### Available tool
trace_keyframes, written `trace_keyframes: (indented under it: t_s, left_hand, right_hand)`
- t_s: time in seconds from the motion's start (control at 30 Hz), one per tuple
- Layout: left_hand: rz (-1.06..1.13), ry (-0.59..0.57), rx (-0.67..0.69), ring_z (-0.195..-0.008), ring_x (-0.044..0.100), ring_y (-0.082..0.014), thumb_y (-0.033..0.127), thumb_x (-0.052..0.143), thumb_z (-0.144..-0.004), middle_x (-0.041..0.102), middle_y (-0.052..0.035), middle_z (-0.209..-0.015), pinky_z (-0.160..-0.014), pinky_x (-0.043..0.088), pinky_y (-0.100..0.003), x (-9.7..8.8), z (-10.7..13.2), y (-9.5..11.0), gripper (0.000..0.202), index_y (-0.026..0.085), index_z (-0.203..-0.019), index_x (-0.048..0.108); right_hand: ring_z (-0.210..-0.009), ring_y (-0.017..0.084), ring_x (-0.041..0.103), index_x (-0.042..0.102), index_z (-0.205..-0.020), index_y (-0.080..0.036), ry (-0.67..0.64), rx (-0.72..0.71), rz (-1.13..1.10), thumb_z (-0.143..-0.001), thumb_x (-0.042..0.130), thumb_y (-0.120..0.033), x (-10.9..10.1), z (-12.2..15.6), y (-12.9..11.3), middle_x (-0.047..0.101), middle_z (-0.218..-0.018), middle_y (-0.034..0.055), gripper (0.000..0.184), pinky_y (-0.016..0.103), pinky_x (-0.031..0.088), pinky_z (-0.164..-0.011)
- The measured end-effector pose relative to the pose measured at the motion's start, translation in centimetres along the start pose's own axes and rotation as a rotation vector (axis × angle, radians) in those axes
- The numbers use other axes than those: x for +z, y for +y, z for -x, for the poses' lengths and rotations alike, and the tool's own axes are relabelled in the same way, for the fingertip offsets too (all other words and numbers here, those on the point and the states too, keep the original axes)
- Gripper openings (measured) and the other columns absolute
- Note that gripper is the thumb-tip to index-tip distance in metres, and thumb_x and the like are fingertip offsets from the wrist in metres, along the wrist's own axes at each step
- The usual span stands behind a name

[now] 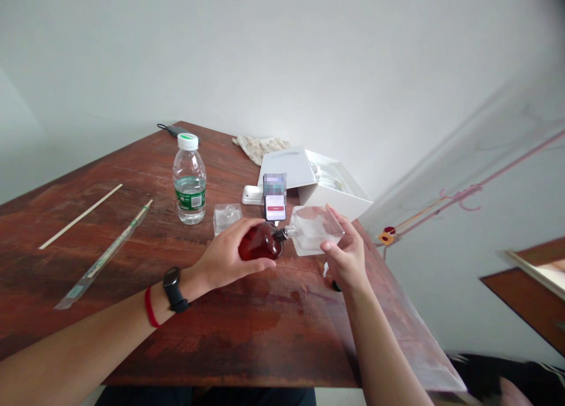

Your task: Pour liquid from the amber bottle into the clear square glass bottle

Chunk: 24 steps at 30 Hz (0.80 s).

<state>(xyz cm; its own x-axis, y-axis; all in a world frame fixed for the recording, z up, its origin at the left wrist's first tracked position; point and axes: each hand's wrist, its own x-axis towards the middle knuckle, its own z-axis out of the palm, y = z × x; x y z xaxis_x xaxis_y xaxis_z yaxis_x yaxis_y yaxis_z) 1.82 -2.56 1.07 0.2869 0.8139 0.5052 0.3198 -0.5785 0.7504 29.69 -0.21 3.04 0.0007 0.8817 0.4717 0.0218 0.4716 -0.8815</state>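
My left hand (223, 259) is wrapped round a round dark red bottle (260, 242), tipped on its side with its black neck pointing right. My right hand (348, 258) holds a clear square glass bottle (315, 229), also tilted, its small silver neck meeting the red bottle's neck. Both bottles hover just above the brown wooden table (247, 329). A black watch and a red band sit on my left wrist.
Behind the hands lie a small clear glass bottle (226, 216), a water bottle with a green label (189, 179), a phone standing upright (275, 197), an open white box (318, 181), a cloth (260, 146), a wooden stick (82, 216) and a wrapped stick (106, 256).
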Motion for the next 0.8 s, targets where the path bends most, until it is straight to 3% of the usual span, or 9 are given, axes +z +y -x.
trace_keyframes:
  t_s: [0.8]
  left_hand:
    - [0.007, 0.006, 0.006, -0.118, 0.069, -0.032, 0.064, 0.083, -0.081, 0.071, -0.01, -0.132, -0.104, 0.055, -0.05, 0.03, -0.06, 0.05, 0.072, 0.026, -0.137, 0.057]
  right_hand:
    - [-0.131, 0.035, 0.067, 0.071, -0.135, -0.032, 0.005, -0.005, 0.007, -0.07, 0.094, -0.049, 0.01, 0.04, -0.13, 0.074, -0.138, 0.0073, 0.071, 0.056, 0.05, -0.115]
